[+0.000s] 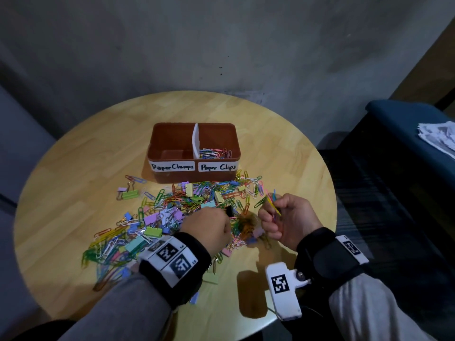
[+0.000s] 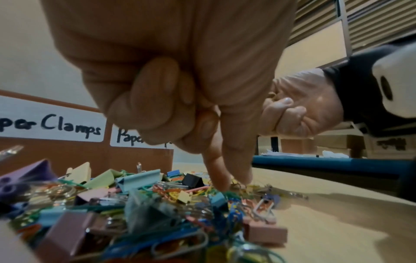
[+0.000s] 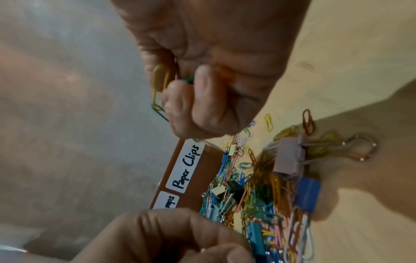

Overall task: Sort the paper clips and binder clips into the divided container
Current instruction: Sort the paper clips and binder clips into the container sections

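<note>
A brown divided container (image 1: 192, 177) stands mid-table, labelled "Paper Clamps" on the left and "Paper Clips" on the right. Its right compartment holds coloured paper clips (image 1: 214, 153); the left compartment looks bare. In front of it lies a mixed pile (image 1: 187, 203) of paper clips and pastel binder clips. My left hand (image 1: 225, 214) is low over the pile, thumb and index tips (image 2: 225, 184) pinching at paper clips beside a black binder clip (image 2: 192, 179), the other fingers curled. My right hand (image 1: 270, 212) hovers to the right and grips a small bunch of paper clips (image 3: 159, 80).
The round wooden table (image 1: 98, 148) has bare wood to the left and right of the pile. Its front edge is just below my wrists. A blue bench (image 1: 406, 119) with loose papers (image 1: 438, 136) stands to the right. A grey wall is behind.
</note>
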Motion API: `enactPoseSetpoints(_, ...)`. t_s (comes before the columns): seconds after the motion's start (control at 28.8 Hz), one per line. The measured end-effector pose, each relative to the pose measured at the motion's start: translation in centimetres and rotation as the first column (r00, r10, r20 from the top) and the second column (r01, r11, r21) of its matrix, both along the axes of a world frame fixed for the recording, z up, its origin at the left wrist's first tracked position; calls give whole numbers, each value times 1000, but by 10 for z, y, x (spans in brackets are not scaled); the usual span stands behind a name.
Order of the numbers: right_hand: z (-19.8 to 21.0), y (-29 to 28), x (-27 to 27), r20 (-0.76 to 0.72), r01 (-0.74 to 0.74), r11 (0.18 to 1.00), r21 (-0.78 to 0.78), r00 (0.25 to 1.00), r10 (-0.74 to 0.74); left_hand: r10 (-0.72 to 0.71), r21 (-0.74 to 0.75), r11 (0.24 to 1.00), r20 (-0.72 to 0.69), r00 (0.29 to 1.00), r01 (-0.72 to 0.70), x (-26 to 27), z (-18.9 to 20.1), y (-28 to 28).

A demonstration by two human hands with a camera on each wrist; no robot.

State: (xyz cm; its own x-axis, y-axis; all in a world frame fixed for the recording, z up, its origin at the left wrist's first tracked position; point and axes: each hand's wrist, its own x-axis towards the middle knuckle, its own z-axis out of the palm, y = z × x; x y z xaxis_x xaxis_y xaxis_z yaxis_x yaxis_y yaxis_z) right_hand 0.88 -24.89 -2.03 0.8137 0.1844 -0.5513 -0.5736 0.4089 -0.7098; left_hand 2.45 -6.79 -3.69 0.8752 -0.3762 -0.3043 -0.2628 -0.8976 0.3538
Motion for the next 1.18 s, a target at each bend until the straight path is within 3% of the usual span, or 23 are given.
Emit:
enactPoseSetpoints(0.14, 1, -1, -5, 20, -67, 996, -51, 997, 68, -1, 157, 988, -33, 999, 6, -8, 3, -9)
enactPoseSetpoints(0.24, 1, -5, -8, 33, -83, 994, -71, 996, 85, -1, 195, 981, -5, 1000, 2, -9, 1, -13)
enactPoseSetpoints(0.45, 5, -11, -15, 78, -129, 989, -66, 988, 134, 31, 122, 992, -26, 999, -27, -9, 1, -10)
enactPoseSetpoints(0.63, 1, -11, -18, 92, -172, 982, -75, 980, 178, 22, 27, 999, -188, 982, -18, -5, 0, 9)
enactPoseSetpoints(0.8, -4, -14, -17, 89, -51, 983, -177, 994, 68, -7, -32, 999, -248, 969, 0, -13, -2, 13)
enactPoseSetpoints(0.87, -4, -20, -17, 96, -3, 987, -161, 995, 19, -5, -33, 999, -205, 979, -1, -12, -1, 8)
enactPoseSetpoints(1.01, 0, -28, -17, 86, 63, 985, -161, 995, -49, -121, 150, 983, 69, 990, 110, 1, 4, -13)
enactPoseSetpoints(1.18, 0, -33, -21, 69, 99, 974, -204, 994, -87, -425, 435, 818, 14, 905, 377, 17, 10, -36)
